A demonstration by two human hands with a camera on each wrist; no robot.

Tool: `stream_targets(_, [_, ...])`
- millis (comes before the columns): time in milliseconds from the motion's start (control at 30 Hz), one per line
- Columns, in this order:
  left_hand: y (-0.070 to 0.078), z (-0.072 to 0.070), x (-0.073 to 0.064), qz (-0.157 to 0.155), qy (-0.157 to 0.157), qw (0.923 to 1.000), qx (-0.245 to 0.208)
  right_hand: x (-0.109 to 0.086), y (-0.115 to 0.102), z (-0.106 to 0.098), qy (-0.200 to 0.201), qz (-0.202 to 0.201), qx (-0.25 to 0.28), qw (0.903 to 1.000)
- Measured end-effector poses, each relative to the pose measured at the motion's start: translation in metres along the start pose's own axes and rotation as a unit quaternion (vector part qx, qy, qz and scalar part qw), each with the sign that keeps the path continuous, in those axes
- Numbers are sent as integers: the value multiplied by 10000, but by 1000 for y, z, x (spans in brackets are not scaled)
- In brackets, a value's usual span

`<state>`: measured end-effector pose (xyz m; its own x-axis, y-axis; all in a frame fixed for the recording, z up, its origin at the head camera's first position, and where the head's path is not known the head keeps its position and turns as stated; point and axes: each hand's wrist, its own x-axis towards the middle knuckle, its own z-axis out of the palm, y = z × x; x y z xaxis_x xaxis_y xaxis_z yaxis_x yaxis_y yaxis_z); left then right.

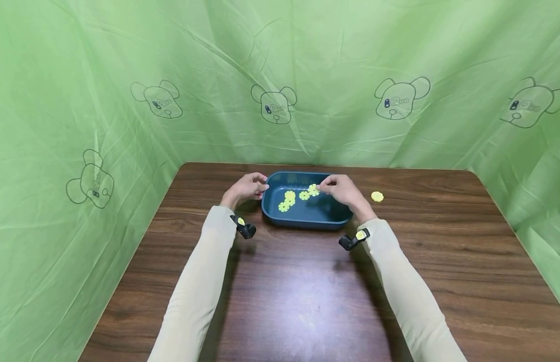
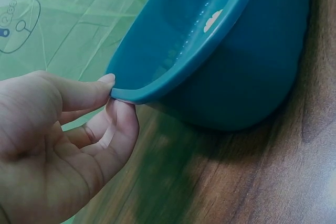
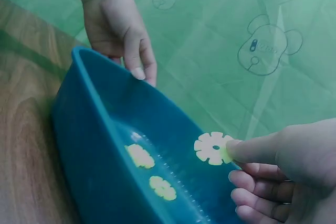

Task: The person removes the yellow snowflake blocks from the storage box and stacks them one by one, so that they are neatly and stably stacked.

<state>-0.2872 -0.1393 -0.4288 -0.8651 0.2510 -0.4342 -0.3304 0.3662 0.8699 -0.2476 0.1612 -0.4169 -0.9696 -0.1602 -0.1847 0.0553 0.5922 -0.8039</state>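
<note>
A dark blue rectangular basin (image 1: pixel 302 221) with rounded corners sits on the wooden table. My left hand (image 1: pixel 247 188) pinches its left rim between thumb and fingers, as the left wrist view shows at close range. Over the basin's right part, my right hand (image 1: pixel 345 192) holds a yellow notched plastic disc (image 3: pixel 214 148) with a small hole in its middle, gripped at one edge by thumb and forefinger. Several similar yellow discs (image 1: pixel 283 206) lie on the basin floor, some overlapping. Another yellow disc (image 1: pixel 377 196) lies on the table, right of the basin.
The brown wooden table (image 1: pixel 443 251) runs up to a green curtain (image 1: pixel 325 136) printed with bear faces, at the back and both sides. Black wrist cameras (image 1: pixel 246 229) are strapped over the light sleeves (image 1: pixel 194 286).
</note>
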Motion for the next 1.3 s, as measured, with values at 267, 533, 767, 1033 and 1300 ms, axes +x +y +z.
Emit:
stream_targets(267, [1, -1, 0, -19, -32, 10000, 2, 0, -1, -18, 193, -73, -93, 9997])
stream_targets(533, [2, -1, 2, -24, -41, 10000, 3, -2, 9, -38, 521, -123, -87, 9985])
stream_targets(767, [2, -1, 3, -29, -50, 10000, -3, -9, 23, -55, 589, 149, 309, 9977])
stream_targets(1033, [1, -3, 5, -18, -35, 10000, -21, -20, 36, -71, 717, 355, 340, 9962])
stream_targets(1300, [1, -3, 4, -22, -76, 9999, -63, -22, 56, -82, 712, 633, 339, 9949])
